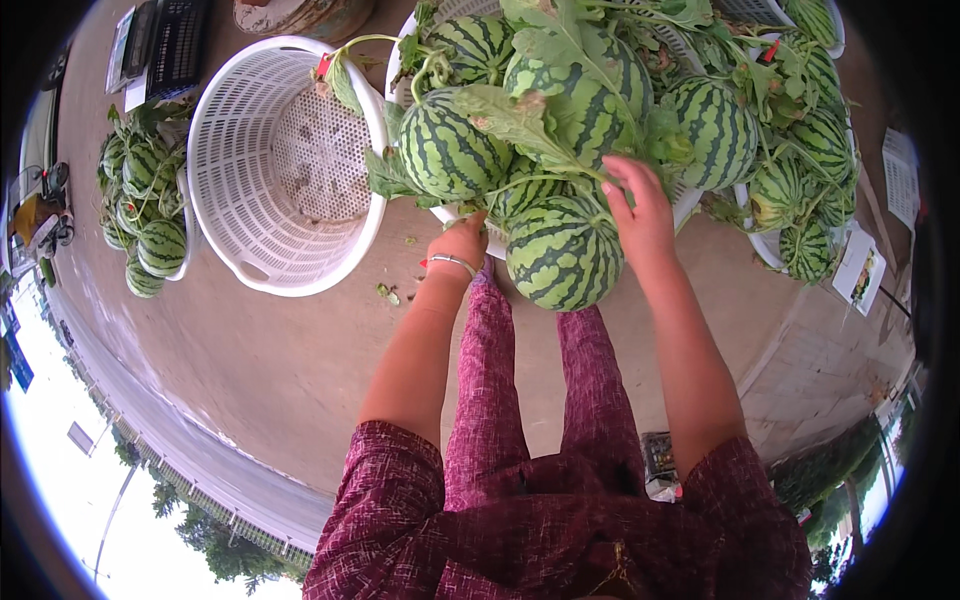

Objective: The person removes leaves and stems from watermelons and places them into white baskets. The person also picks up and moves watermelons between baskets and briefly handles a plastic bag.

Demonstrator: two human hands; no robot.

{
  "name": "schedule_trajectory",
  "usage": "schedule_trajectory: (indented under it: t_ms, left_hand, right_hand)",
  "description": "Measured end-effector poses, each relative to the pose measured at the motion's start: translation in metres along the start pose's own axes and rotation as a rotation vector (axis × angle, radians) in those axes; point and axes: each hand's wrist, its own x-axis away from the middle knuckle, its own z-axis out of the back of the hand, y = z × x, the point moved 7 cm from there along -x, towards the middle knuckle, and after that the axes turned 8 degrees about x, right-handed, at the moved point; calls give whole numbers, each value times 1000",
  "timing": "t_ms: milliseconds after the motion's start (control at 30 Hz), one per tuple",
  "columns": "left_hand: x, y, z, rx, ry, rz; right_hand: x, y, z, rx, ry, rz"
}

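Observation:
A white plastic basket in front of me is heaped with striped green watermelons and leafy vines. My left hand, with a bracelet at its wrist, is closed on the near rim; its fingertips are partly hidden. A round watermelon hangs out over this rim between my hands. Beside it my right hand is open, thumb and fingers apart, close to a leaf stem. Whether it touches the stem I cannot tell. More watermelons, one at the left and one at the right, fill the basket.
Left of the full basket stands a tall white basket, with only bits of debris inside. Further left, more watermelons spill over a container's edge. Another loaded basket is at the right, near a white card. Dark crates sit far left.

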Motion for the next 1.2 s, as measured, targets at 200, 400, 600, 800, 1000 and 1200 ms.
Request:
schedule_trajectory:
  t_ms: [200, 400, 600, 800, 1000, 1200]
  left_hand:
    - [-30, -1, -33, -71, -118, -25]
    - [36, -63, -18, -4, -169, 132]
    - [67, -103, 27, 58, -21, 128]
    - [100, -123, 40, -3, 112, 96]
    - [87, -156, 26, 490, -70, 116]
    - [131, -214, 23, 667, 48, 310]
  right_hand:
    - [19, -37, -2, -36, -52, 135]
    - [38, -52, -20, -100, -152, 117]
    - [53, -47, -12, -63, -118, 117]
    - [77, -76, -22, -85, -208, 55]
    - [93, -97, -24, -130, -284, 12]
    - [124, -124, -36, -157, -495, -30]
